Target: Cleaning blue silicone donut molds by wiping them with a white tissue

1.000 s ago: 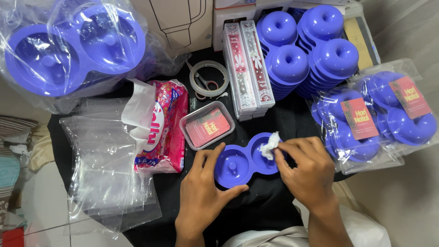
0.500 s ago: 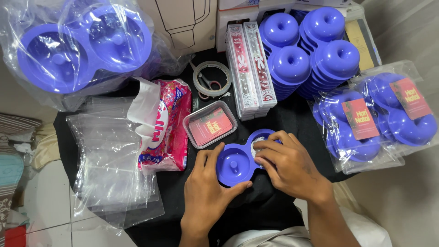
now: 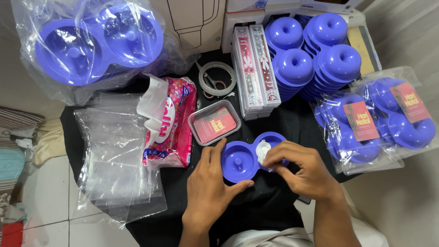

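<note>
One purple two-cup mould point(image 3: 242, 158) lies near the front edge of the black surface point(image 3: 274, 201), its long axis running left to right, directly ahead of both hands. The left hand point(image 3: 210, 190) lies spread, bracing the left cup. The right hand point(image 3: 299, 171), nearer the right cup, pinches one white tissue point(image 3: 263, 150) inside it. Two bagged moulds point(image 3: 375, 121) sit at the right edge.

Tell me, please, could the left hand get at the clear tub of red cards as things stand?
Probably yes: the left hand rests on the blue mould, and the tub sits just beyond its fingertips with nothing between.
</note>
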